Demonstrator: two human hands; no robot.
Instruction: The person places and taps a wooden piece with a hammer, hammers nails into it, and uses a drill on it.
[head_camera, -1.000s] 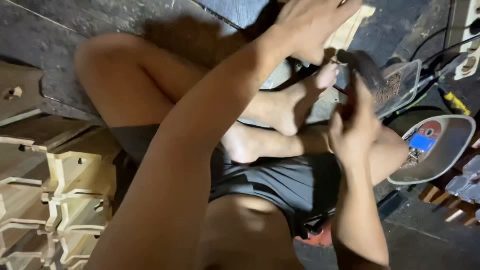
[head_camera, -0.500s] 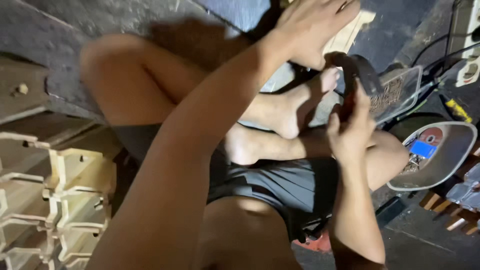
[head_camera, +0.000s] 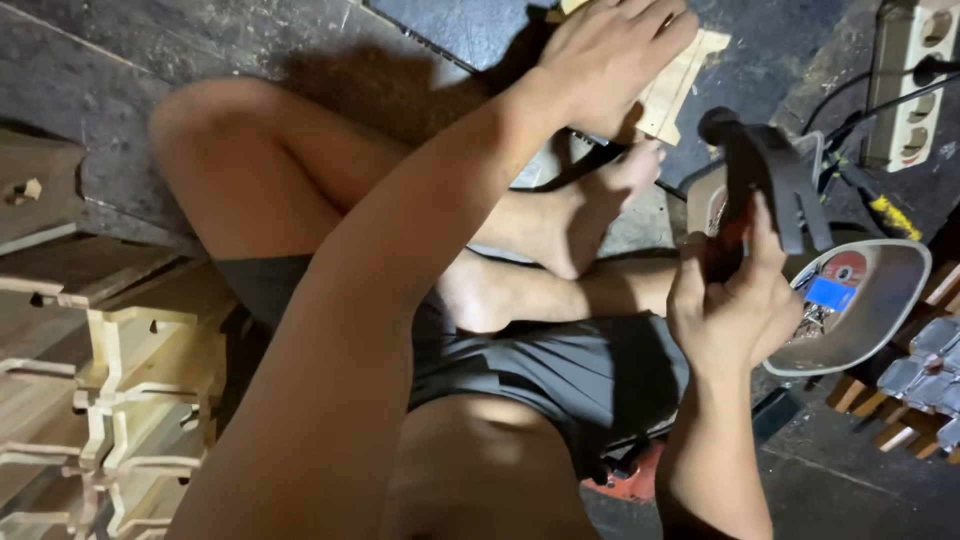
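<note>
Nearest, at four o'clock: right hand clenched round the red grip of a black-headed claw hammer, head raised, seemingly ready for striking. Farther, at one o'clock: left hand pressed flat on a pale notched wooden piece, apparently for steadiness against the dark floor. Beside the hammer, at three o'clock, a shallow grey metal dish, within reach.

Hammer higher, nearer wooden piece.
</note>
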